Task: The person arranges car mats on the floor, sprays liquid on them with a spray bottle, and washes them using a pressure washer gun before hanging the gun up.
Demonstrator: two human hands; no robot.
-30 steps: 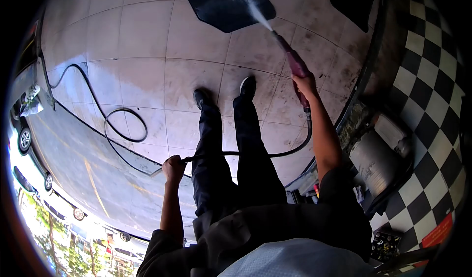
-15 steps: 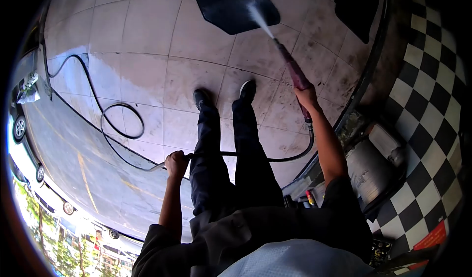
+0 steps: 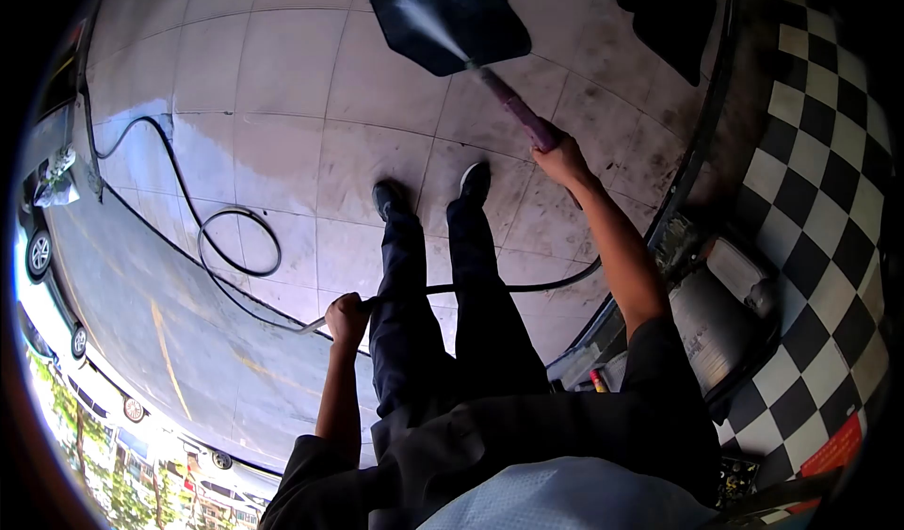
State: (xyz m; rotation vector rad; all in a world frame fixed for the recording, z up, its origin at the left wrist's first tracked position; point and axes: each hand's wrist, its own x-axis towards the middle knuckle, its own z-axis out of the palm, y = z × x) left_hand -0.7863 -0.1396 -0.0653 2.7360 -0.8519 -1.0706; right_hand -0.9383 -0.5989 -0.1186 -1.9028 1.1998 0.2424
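My right hand [image 3: 562, 160] is closed around the grip of a reddish pressure washer gun [image 3: 513, 106]. White spray [image 3: 431, 27] leaves its nozzle and strikes a black car floor mat [image 3: 499, 26] lying flat on the tiles at the top. In my left hand [image 3: 347, 319], closed in a fist, is the black hose [image 3: 438, 290], which crosses in front of my legs towards the gun. The hose's join with the gun is hidden behind my right forearm.
The hose forms a loop [image 3: 240, 240] on the tiled floor [image 3: 282, 69] at left. More dark mats [image 3: 673, 22] lie upper right. A dark raised edge, a grey container [image 3: 711, 328] and checkered tiles [image 3: 805, 200] are on the right. Parked cars [image 3: 56, 276] stand far left.
My right hand and the gun have swung left and slightly up. The spray now lands further left on the mat. My left hand keeps its hold on the hose.
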